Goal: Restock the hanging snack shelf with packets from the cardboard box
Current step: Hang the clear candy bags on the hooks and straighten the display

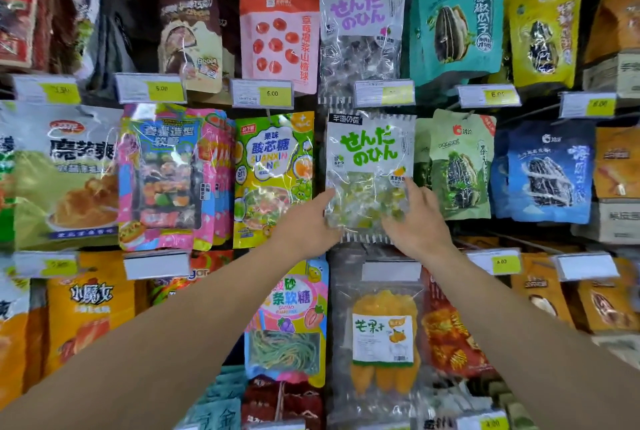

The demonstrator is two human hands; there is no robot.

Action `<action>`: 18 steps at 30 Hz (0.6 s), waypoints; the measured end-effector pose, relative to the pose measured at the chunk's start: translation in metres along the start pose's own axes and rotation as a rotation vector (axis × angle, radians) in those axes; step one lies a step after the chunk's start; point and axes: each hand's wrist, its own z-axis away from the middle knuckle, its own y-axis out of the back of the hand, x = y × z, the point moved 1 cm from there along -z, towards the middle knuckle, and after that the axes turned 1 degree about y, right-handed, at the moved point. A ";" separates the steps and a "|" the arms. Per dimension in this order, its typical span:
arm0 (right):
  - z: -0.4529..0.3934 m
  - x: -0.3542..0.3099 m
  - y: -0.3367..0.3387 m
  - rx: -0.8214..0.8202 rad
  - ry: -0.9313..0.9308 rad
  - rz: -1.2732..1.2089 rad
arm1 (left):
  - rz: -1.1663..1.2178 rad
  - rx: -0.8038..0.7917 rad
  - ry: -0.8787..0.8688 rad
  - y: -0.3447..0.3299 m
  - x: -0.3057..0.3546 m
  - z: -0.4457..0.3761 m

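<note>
A clear candy packet with green lettering [370, 152] hangs in the middle row of the snack shelf. My left hand [311, 221] grips its lower left edge, thumb up along the side. My right hand [415, 218] holds its lower right part, with the thumb across the front and the index finger stretched up near the right edge. A like packet with purple lettering [360, 34] hangs right above it. The cardboard box is out of view.
Packets crowd the rack on all sides: a yellow-green sour candy bag [273, 180] to the left, a green sunflower seed bag [457, 166] to the right, a dried mango bag [382, 329] below. Price tags [262, 93] jut out from the hook ends.
</note>
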 end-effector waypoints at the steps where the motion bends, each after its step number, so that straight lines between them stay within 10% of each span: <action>1: 0.006 -0.004 0.000 0.000 -0.010 0.013 | 0.010 0.010 -0.016 0.002 -0.004 0.005; 18: 0.219 -0.104 -0.068 -0.235 0.016 0.270 | 0.124 -0.032 0.040 0.024 -0.091 0.199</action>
